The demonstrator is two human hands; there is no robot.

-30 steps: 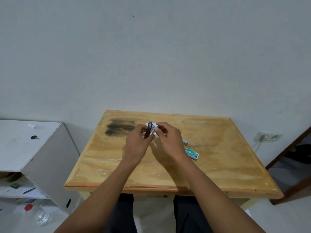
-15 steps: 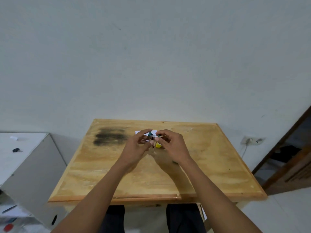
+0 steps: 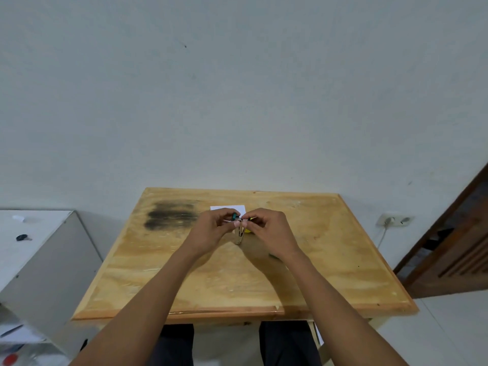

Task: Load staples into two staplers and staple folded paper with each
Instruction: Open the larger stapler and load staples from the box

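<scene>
Centrally, a wooden counter [image 3: 330, 260] is set against a pale wall, and a dark smear [image 3: 171, 215] is marked on its far left part. A white cabinet [image 3: 39, 260] is placed to its left. A small dark key [image 3: 23, 237] is laid on the cabinet's top, and its open shelves are filled with things too blurred to name. The left hand [image 3: 211, 233] and the right hand [image 3: 272, 233] are brought close over the far middle of the counter, fingers curled. Between them a teal stapler [image 3: 239, 231] is pinched by the fingertips of both. Its metal part is held with the long axis running from the fingertips toward the person, the teal end farthest away. Whether staples are in it cannot be told. A white folded paper [image 3: 228, 208] is laid flat just behind the hands. A yellow object [image 3: 247, 230] is glimpsed by the right fingers, mostly hidden.
</scene>
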